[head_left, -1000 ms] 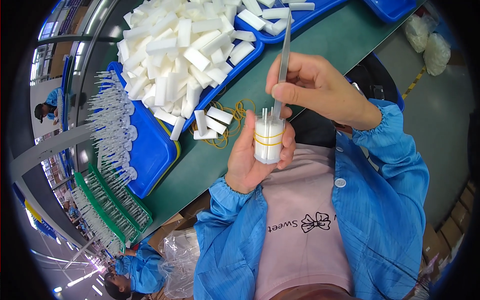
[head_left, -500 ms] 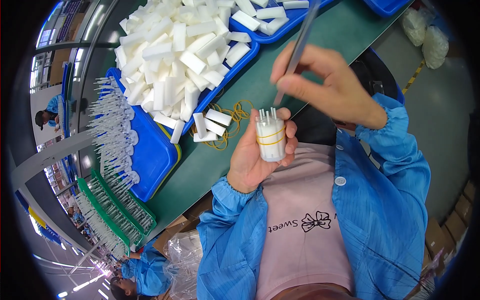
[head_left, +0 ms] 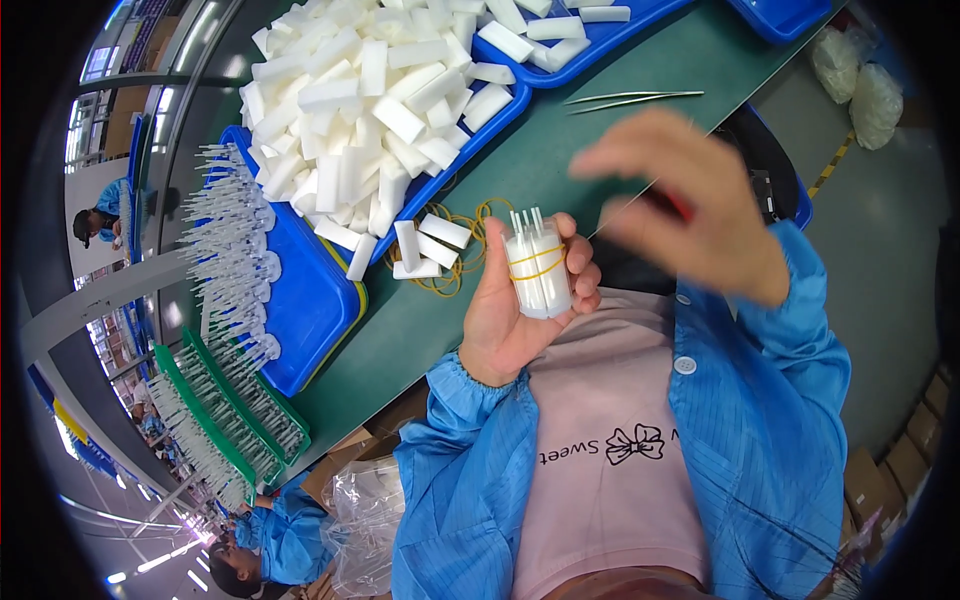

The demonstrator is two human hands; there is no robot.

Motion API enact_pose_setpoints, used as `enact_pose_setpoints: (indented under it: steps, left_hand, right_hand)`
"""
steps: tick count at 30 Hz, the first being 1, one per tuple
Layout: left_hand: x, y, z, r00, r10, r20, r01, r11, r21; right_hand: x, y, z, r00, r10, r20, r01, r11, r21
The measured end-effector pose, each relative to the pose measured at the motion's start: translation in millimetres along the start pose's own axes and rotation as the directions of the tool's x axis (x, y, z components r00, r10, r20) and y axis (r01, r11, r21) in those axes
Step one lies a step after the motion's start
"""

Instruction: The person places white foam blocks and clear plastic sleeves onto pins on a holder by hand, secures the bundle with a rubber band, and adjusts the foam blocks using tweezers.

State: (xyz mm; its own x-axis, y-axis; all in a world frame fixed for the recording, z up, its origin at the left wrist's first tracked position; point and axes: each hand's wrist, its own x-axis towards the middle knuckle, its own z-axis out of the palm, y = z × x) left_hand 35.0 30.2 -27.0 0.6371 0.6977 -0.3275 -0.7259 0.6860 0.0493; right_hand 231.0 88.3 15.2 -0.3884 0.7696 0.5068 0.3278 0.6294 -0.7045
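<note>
So the left hand (head_left: 515, 320) is wrapped around a small bundle of white sticks (head_left: 538, 268), held upright with yellow rubber bands around it, thin white tips poking out the top. That bundle sits right in front of the person's chest, just off the near edge of the green desk (head_left: 560, 150), so I'll use it as the reference point.

The right hand (head_left: 680, 205) is up and to the right of the bundle, not touching it. It's motion-blurred, fingers loosely curled, and I honestly can't tell if it's pinching anything; there's a thin line and a bit of red near the fingers but too smeared to call.

Just left of the bundle, on the desk, there's a loose tangle of yellow rubber bands (head_left: 465, 250) with a few stray white foam blocks (head_left: 430, 245) lying on and beside them. Up and left from there is a blue tray (head_left: 510, 100) heaped with more of those white blocks. Above the bundle, further across the desk, a pair of metal tweezers (head_left: 630, 98) lies flat, nobody holding it.

Way off to the left of the bundle, another blue tray (head_left: 310, 320) carries rows of white-tipped pieces (head_left: 230, 240), and below that are green racks (head_left: 230, 420) full of thin rods.
</note>
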Motion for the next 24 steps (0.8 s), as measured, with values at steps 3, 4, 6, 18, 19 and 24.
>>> enact_pose_setpoints:
  steps: [3,4,6,18,19,24]
  left_hand:
    - [-4.8,0.2,2.9,0.997,0.050,-0.058,-0.051,0.999,-0.020]
    - [-6.1,0.6,3.3,0.997,0.059,-0.053,-0.060,0.998,-0.009]
    - [-6.1,0.2,14.5,0.992,0.073,-0.104,-0.082,0.993,-0.088]
    - [-9.4,-0.8,11.6,0.994,0.105,-0.008,-0.106,0.985,-0.133]
    - [-9.4,-0.1,10.0,0.994,0.114,0.001,-0.113,0.991,-0.076]
    - [-12.7,2.4,20.7,0.985,0.170,0.042,-0.169,0.985,-0.021]
  right_hand:
    - [-8.4,-32.4,19.3,0.991,-0.006,0.131,0.011,0.999,-0.036]
    - [-11.6,-35.4,26.8,0.996,-0.007,0.091,0.019,0.991,-0.132]
    - [-15.5,-38.8,37.9,0.999,0.002,0.047,0.009,0.972,-0.235]
    - [-26.1,-34.4,57.4,0.994,0.062,-0.094,-0.053,0.994,0.093]
    - [-23.1,-35.6,55.4,0.995,0.058,-0.086,-0.050,0.994,0.094]
    - [-17.2,-28.6,48.9,0.999,-0.045,0.005,0.045,0.998,-0.035]
